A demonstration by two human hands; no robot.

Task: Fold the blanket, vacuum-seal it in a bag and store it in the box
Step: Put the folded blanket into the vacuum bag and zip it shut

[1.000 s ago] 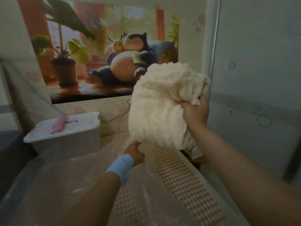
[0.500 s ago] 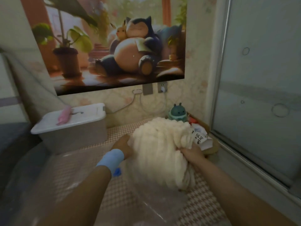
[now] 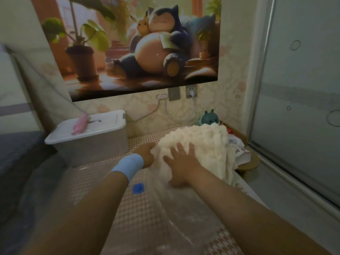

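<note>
The cream fluffy blanket [image 3: 206,144], bunched into a thick bundle, lies on the checked bed cover at the right. My right hand [image 3: 182,162] presses flat on its near side with fingers spread. My left hand [image 3: 146,153], with a blue wristband, sits at the blanket's left edge with fingers curled on the rim of the clear vacuum bag [image 3: 165,218]; its fingertips are hidden. The bag lies spread over the bed under my arms, its blue valve [image 3: 138,188] facing up. The white lidded storage box [image 3: 88,142] stands shut to the left.
A pink object [image 3: 80,124] lies on the box lid. A teal toy figure [image 3: 209,118] and a small round wooden stand [image 3: 248,162] with papers sit behind and right of the blanket. A glass sliding door [image 3: 303,107] runs along the right. Charger cables hang from the wall sockets.
The blanket came down from chest height onto the bed. My right hand let go of its top and now lies flat on it. My left hand stayed at the bag's mouth.
</note>
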